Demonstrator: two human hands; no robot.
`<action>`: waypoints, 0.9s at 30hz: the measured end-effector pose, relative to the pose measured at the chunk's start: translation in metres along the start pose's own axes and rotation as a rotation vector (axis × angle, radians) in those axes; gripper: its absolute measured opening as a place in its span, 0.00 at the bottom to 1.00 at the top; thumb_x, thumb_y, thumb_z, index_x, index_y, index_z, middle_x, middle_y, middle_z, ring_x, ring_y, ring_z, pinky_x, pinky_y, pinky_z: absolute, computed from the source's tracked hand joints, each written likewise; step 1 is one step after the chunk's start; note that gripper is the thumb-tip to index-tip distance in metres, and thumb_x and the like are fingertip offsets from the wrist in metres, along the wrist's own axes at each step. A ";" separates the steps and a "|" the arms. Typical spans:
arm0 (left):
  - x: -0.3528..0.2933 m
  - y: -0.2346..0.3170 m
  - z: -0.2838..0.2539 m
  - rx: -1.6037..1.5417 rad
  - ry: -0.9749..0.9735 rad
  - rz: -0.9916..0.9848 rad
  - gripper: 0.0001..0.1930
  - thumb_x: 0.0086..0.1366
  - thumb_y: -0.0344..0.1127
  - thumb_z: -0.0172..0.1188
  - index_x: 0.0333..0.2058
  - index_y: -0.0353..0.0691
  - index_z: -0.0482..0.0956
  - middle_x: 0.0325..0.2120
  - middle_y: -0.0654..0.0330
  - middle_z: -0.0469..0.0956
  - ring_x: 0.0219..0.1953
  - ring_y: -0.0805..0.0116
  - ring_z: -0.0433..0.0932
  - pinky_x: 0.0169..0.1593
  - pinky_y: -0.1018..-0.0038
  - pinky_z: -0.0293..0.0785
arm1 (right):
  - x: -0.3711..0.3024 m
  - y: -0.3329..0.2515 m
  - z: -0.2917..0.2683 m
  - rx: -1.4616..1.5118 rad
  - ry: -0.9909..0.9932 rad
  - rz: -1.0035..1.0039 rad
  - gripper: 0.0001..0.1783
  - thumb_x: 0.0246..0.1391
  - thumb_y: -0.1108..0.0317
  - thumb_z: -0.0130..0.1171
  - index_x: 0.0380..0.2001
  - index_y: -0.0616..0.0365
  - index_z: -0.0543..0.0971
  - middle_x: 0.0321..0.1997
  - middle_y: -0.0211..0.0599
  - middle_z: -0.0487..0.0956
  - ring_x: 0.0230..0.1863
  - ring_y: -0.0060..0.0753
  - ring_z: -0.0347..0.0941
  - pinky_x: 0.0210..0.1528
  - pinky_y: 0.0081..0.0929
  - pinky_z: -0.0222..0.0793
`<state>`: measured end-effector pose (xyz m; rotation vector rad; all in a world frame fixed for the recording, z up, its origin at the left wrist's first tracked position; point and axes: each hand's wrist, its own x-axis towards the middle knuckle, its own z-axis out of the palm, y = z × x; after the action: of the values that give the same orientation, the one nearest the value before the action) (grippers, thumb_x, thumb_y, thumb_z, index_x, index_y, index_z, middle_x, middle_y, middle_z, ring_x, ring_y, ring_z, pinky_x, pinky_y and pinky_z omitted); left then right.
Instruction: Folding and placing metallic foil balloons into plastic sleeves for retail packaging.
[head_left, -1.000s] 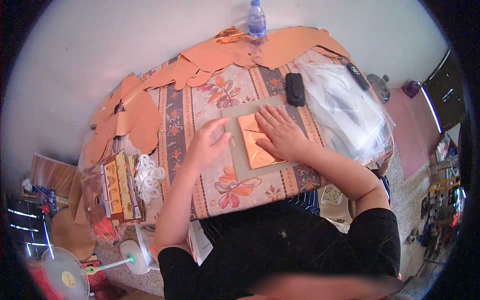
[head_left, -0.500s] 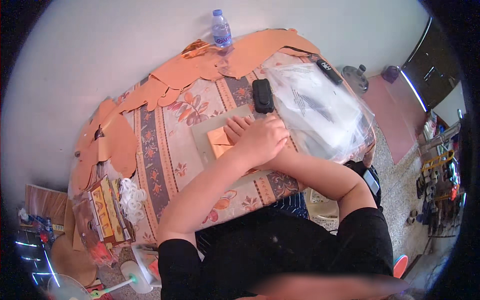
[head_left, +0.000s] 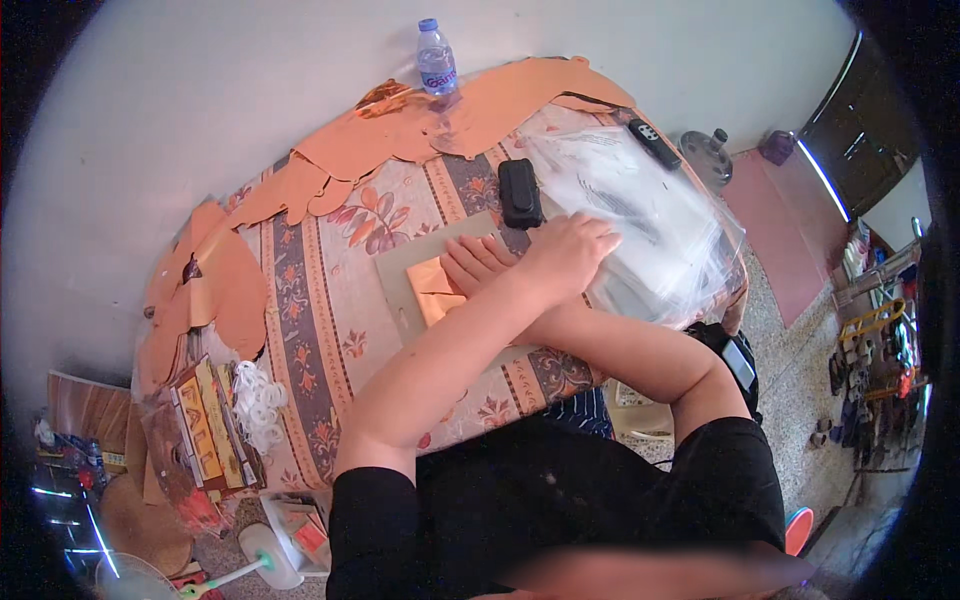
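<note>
My arms cross over the table. My right hand (head_left: 482,264) lies flat with fingers spread on a folded orange sheet (head_left: 432,290), holding it down on a grey board (head_left: 400,300). Above the right wrist, my left hand (head_left: 572,258) reaches over to a stack of clear plastic bags (head_left: 650,225). Its fingers are bent and closed at the bags' near left edge, seemingly pinching the top bag; the fingertips are partly hidden. A black case (head_left: 519,193) stands just beyond my hands.
Orange cut sheets (head_left: 400,130) line the table's far and left edges. A water bottle (head_left: 436,60) stands at the back, a black remote-like device (head_left: 655,144) beside the bags. White rings (head_left: 260,405) and a bundle of printed strips (head_left: 212,425) lie at the left.
My left hand has moved right and slightly away, from over the right wrist to the plastic bags, whose top looks blurred and shifted. The right hand stays flat on the orange sheet.
</note>
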<state>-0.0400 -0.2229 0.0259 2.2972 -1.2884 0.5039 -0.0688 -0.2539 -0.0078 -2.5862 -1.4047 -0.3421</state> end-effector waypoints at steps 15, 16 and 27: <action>0.007 -0.001 -0.021 -0.230 -0.084 -0.260 0.08 0.50 0.36 0.63 0.25 0.40 0.75 0.25 0.56 0.76 0.34 0.57 0.77 0.37 0.64 0.74 | -0.003 0.000 0.004 0.123 0.036 0.042 0.42 0.56 0.47 0.44 0.64 0.67 0.52 0.70 0.57 0.48 0.72 0.56 0.39 0.71 0.49 0.33; 0.005 -0.003 -0.023 -0.228 -0.084 -0.259 0.08 0.50 0.36 0.63 0.25 0.40 0.75 0.25 0.56 0.76 0.34 0.57 0.77 0.37 0.64 0.74 | -0.001 0.000 0.006 0.121 0.038 0.042 0.42 0.56 0.47 0.44 0.64 0.67 0.52 0.70 0.57 0.48 0.72 0.56 0.39 0.71 0.49 0.33; -0.045 0.002 -0.081 0.088 0.257 0.120 0.07 0.48 0.26 0.61 0.29 0.38 0.78 0.35 0.60 0.79 0.41 0.61 0.77 0.43 0.68 0.75 | 0.009 -0.017 0.025 0.615 0.215 0.385 0.30 0.56 0.56 0.48 0.61 0.55 0.63 0.64 0.49 0.63 0.69 0.49 0.49 0.70 0.45 0.41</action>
<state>-0.0713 -0.1476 0.0695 2.1470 -1.3027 0.8816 -0.0756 -0.2311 -0.0284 -2.1549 -0.7551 -0.1002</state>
